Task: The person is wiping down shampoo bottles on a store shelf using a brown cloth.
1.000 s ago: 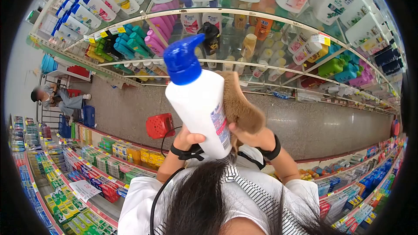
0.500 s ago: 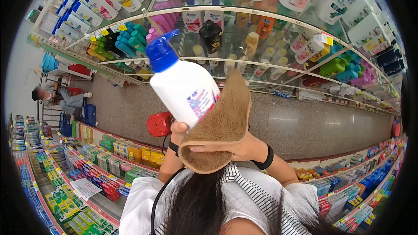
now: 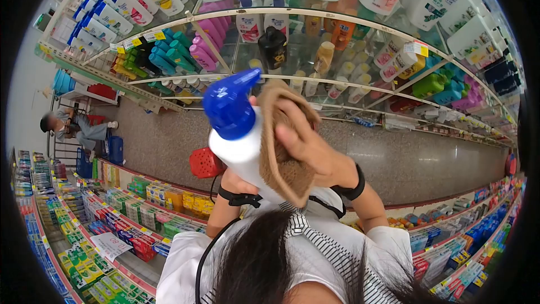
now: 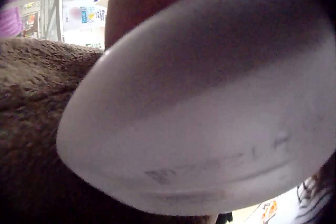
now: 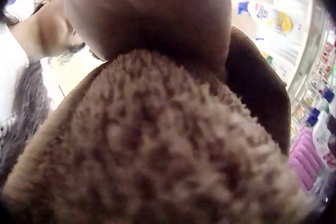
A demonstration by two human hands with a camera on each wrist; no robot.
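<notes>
A white pump bottle with a blue pump head leans in front of the chest, gripped low on its body by the left hand. The right hand holds a brown fluffy cloth against the bottle's right side, its fingers bent over the folded cloth. In the left wrist view the bottle's base fills the middle, with the cloth beside it. The cloth covers much of the right wrist view, below the right hand.
Shelves of bottles stand ahead, with a black bottle on a lower level. A red basket or stool is on the floor. A seated person is at far left. Shelves of boxed goods line the near side.
The bottle has turned, and its label is now hidden. The cloth has moved up from the bottle's lower part, with the right hand now higher and its fingers over the cloth.
</notes>
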